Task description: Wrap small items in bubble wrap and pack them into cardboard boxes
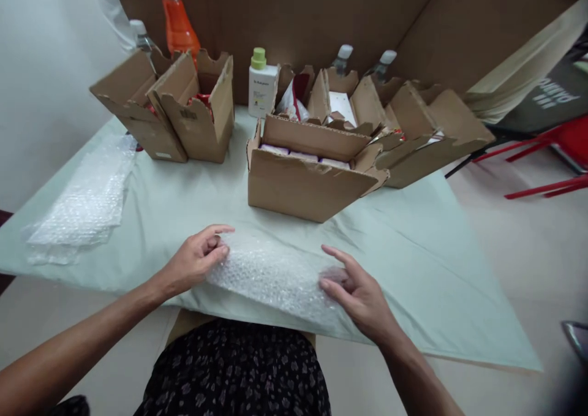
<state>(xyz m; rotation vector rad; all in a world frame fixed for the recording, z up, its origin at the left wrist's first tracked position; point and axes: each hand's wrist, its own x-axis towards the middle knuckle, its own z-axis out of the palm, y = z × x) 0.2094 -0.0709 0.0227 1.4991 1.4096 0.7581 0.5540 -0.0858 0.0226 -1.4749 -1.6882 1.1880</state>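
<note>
A clear sheet of bubble wrap (275, 275) lies stretched between my two hands near the table's front edge. At its left end, my left hand (202, 253) grips the wrap between thumb and curled fingers, with the index finger pointing out. My right hand (356, 287) has the other end, thumb on top and some fingers behind the film. Just beyond the wrap stands an open cardboard box (303, 186) with several white and purple packs inside.
More bubble wrap (87, 201) lies at the table's left. Open cardboard boxes (197, 122) stand at the back left, others (413, 140) at the back right. Behind them are a white bottle with a green cap (263, 88), an orange bottle (179, 21) and clear bottles (342, 60).
</note>
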